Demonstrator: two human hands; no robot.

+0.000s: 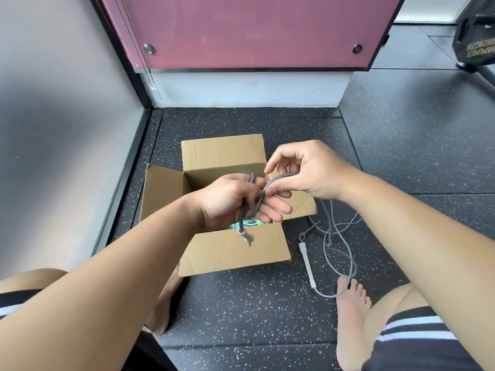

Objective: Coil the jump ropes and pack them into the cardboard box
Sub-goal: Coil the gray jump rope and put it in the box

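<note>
Overhead, from the head camera, the grey jump rope is barely started on its coil. The left hand has its fingers curled round the rope just above the open cardboard box, and a short knotted end dangles below the fist. The right hand pinches the next stretch between thumb and fingers.

From that pinch the rope drops to the speckled floor right of the box. There the slack lies in loose crossing loops.

The likeliest trouble is a snag. One loop touches the toes of the right foot, so pulling slack could catch there or tighten the crossings into a tangle. The short end could also slip from the left fist.

The white handle lies flat. Its long axis runs from near the box back toward the person, with the cord leaving its near end.
</note>
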